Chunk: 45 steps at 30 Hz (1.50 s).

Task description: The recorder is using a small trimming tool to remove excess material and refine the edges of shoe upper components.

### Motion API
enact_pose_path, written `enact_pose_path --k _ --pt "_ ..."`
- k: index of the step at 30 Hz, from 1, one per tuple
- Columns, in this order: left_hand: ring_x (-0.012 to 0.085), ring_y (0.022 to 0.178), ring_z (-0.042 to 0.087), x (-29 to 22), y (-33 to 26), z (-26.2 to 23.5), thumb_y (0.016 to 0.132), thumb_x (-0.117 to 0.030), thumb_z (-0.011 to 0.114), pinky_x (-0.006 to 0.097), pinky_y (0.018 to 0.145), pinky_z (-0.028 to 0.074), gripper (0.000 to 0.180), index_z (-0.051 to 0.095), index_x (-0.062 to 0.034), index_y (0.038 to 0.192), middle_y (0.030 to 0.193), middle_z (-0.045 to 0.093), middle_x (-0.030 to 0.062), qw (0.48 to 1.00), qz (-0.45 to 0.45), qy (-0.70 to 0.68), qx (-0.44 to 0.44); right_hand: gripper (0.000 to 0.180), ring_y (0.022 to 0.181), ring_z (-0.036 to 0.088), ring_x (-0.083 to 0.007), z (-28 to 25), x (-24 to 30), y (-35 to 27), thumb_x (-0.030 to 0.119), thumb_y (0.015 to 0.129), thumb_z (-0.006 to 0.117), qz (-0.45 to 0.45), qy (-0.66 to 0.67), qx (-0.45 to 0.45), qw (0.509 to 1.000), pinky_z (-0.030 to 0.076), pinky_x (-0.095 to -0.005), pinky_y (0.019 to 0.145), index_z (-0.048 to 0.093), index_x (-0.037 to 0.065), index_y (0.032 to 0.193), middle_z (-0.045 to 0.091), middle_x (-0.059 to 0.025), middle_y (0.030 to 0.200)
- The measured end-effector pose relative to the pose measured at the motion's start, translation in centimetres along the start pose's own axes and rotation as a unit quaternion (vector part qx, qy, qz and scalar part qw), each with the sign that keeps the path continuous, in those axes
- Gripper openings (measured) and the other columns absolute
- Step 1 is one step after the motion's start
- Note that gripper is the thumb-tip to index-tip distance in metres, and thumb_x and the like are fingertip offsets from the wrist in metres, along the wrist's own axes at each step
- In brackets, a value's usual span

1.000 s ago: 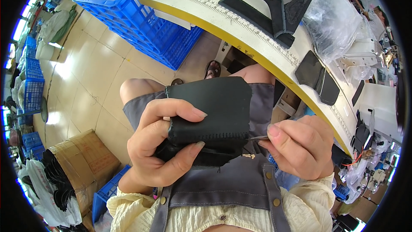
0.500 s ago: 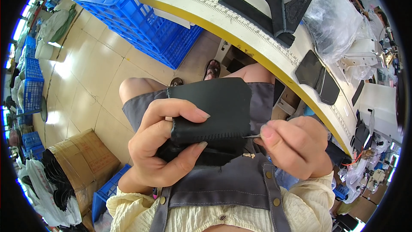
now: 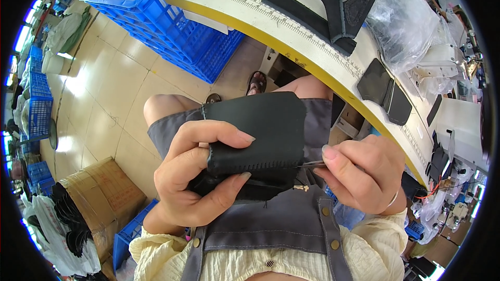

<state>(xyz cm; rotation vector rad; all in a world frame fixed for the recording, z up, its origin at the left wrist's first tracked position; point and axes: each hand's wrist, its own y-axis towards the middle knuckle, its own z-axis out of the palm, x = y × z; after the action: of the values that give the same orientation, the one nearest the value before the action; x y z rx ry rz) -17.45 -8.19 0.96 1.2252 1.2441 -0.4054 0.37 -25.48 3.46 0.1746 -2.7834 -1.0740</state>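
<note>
A black leather-like piece (image 3: 260,119) is folded over above my lap. Gripping its left side is my left hand (image 3: 190,177), with fingers on top and the thumb on the lower fold. A row of short dark stitches runs along that fold to the right edge. Beyond the right end of the stitches, my right hand (image 3: 364,174) pinches a thin needle (image 3: 312,163) between thumb and forefinger. The needle's left end reaches the edge of the leather; whether its tip is still inside I cannot tell. Dark grey apron cloth (image 3: 260,226) lies beneath the hands.
A white worktable (image 3: 234,2) with a yellow edge and printed ruler curves across the top and right. Black cut pieces (image 3: 333,10) and clear plastic bags (image 3: 401,26) lie on it. A blue crate (image 3: 182,41) stands at its left end. At lower left is a cardboard box (image 3: 104,192).
My right hand has drawn a little to the right, away from the leather edge, and more of the needle shows. My left hand and the leather piece stay nearly in place.
</note>
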Motion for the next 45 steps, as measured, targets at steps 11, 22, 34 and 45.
enact_pose_path --k 11,22,34,45 --pt "0.0304 0.092 0.059 0.1 0.3 -0.4 0.071 0.012 0.066 0.034 0.078 0.049 0.027 0.04 0.0042 0.075 0.111 0.052 0.0296 0.999 0.013 0.004 0.05 0.041 0.05 0.05 -0.015 -0.7 -0.6 0.5 0.009 0.063 0.079 -0.025 0.068 0.086 0.994 0.033 -0.026 0.043 0.062 0.003 0.101 0.061 -0.0074 0.081" --pt "0.0243 0.085 0.058 -0.7 0.5 0.0 0.072 0.011 0.066 0.03 0.075 0.048 0.027 0.041 0.0038 0.07 0.118 0.047 0.0309 0.993 -0.087 0.014 0.079 0.026 0.047 0.043 -0.009 0.5 0.3 -0.2 0.009 0.069 0.071 -0.045 0.064 0.074 0.994 0.03 -0.0196 0.039 0.065 0.006 0.094 0.058 -0.0033 0.076" --pt "0.0201 0.077 0.056 -0.5 0.2 -0.1 0.072 0.011 0.067 0.026 0.07 0.047 0.031 0.038 0.0011 0.068 0.117 0.047 0.0299 0.994 -0.084 0.005 0.063 0.04 0.051 0.044 -0.0089 -1.4 -0.3 0.2 0.016 0.066 0.072 -0.012 0.035 0.099 0.994 0.03 -0.0206 0.041 0.069 0.013 0.106 0.053 -0.0011 0.081" --pt "0.0189 0.079 0.056 -0.6 0.1 0.1 0.071 0.012 0.067 0.027 0.071 0.047 0.033 0.036 0.0003 0.067 0.118 0.047 0.0294 0.993 -0.097 -0.02 0.061 0.038 0.05 0.04 -0.0076 -1.1 -0.1 0.1 0.017 0.068 0.073 -0.028 0.015 0.081 0.996 0.028 -0.0201 0.041 0.071 0.015 0.105 0.051 -0.0002 0.079"
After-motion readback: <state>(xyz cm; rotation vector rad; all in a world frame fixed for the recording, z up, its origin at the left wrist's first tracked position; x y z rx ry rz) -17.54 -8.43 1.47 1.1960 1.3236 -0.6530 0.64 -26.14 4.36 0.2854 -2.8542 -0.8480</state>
